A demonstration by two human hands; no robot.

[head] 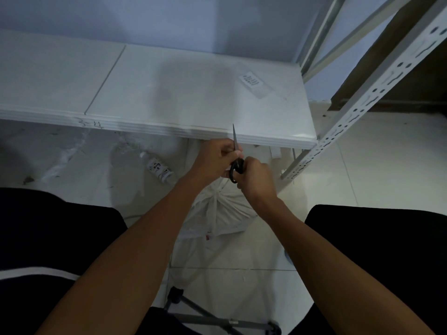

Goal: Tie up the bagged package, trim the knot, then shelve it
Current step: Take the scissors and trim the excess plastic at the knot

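A white bagged package [226,213] rests on the floor between my knees, its top gathered into a knot. My right hand [256,176] grips the black handles of a pair of scissors [235,153], whose blades point up and away past the shelf edge. My left hand [216,157] is closed just left of the blades, pinching what looks like the bag's loose white tail above the knot; the tail is mostly hidden by my fingers. The white metal shelf [169,97] lies directly ahead, just beyond both hands.
A clear plastic sleeve with a label [252,81] lies on the shelf's right part. A small bottle [160,171] lies on the floor under the shelf edge. A perforated shelf upright [358,102] rises at right. A grey folding stand [217,320] sits below me.
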